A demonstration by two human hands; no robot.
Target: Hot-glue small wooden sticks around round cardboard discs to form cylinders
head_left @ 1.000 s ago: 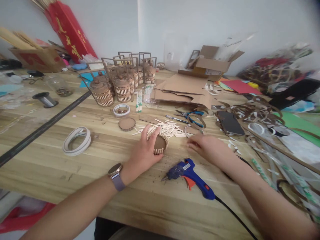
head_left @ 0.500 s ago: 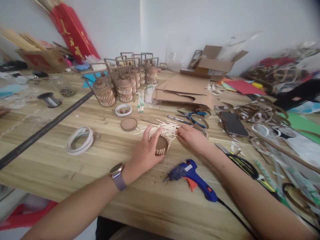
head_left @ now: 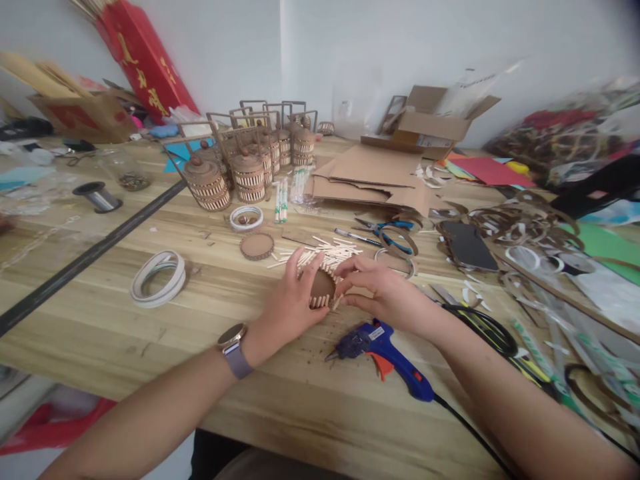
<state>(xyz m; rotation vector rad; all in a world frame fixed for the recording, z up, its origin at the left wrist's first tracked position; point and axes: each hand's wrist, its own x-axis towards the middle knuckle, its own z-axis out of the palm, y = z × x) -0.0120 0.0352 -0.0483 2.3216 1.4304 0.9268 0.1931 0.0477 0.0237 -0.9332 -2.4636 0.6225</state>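
My left hand [head_left: 285, 303], a watch at its wrist, grips a small round cardboard base [head_left: 321, 285] from the left. Short pale sticks stand upright around the rim of that base. On its right side my right hand [head_left: 373, 283] is curled in, with a short wooden stick [head_left: 336, 303] at its thumb and fingertips. The fingers partly cover the rim. Just beyond lies a loose pile of short sticks [head_left: 337, 250]. A blue hot glue gun [head_left: 383, 353] lies on its side close below my right hand, nozzle pointing left.
Several finished stick-sided baskets with handles [head_left: 249, 177] stand at the back. Nearby are a round cardboard disc [head_left: 257, 246], a tape roll [head_left: 158, 279], pliers [head_left: 385, 227] and flattened cardboard [head_left: 367, 170]. Scissors, a phone [head_left: 469, 245] and curled strips crowd the right.
My right hand has moved from the edge of the stick pile toward me and left, to the right rim of the round base. The left hand has kept its hold.
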